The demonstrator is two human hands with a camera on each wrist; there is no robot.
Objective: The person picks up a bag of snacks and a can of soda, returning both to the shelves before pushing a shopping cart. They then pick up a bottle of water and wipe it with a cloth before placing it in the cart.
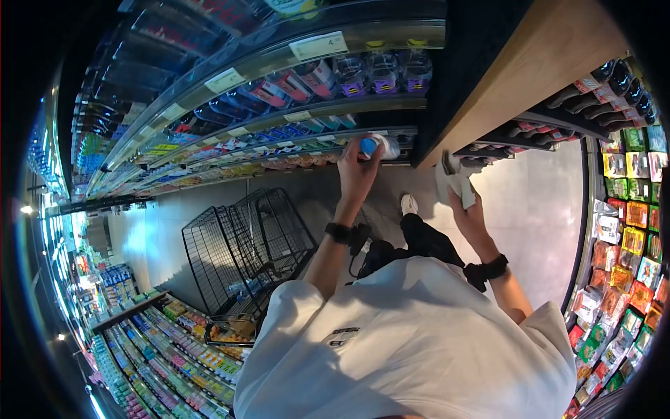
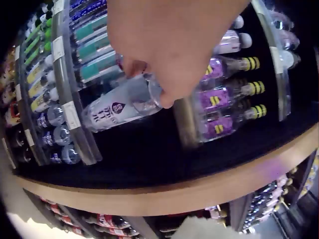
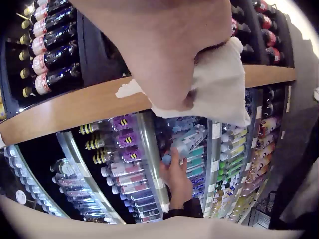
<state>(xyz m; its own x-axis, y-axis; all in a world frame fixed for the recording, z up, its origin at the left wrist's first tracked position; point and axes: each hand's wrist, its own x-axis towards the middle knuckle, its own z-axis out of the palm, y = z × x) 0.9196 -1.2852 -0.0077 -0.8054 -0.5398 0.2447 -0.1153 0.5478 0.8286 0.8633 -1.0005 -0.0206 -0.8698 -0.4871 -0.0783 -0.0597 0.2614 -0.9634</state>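
Observation:
My left hand (image 1: pixel 359 171) grips a clear bottle (image 2: pixel 119 105) near its neck, in front of the shelf. The bottle has a blue cap (image 1: pixel 368 146) and a pale label with dark purple characters. In the left wrist view it lies slanted across the shelf's dark gap, and my hand hides its top. My right hand (image 1: pixel 467 211) holds a white cloth (image 3: pixel 222 82) that hangs loosely from the fingers near the wooden end panel. Beside the bottle stand purple-labelled bottles (image 2: pixel 218 99) with yellow-and-black striped necks.
A wooden panel (image 1: pixel 516 77) divides this shelf from one with dark soda bottles (image 3: pixel 52 55). A black wire shopping cart (image 1: pixel 241 237) stands behind to the left. Colourful packets (image 1: pixel 631 237) fill the rack at right. One white shoe (image 1: pixel 409 204) is on the floor.

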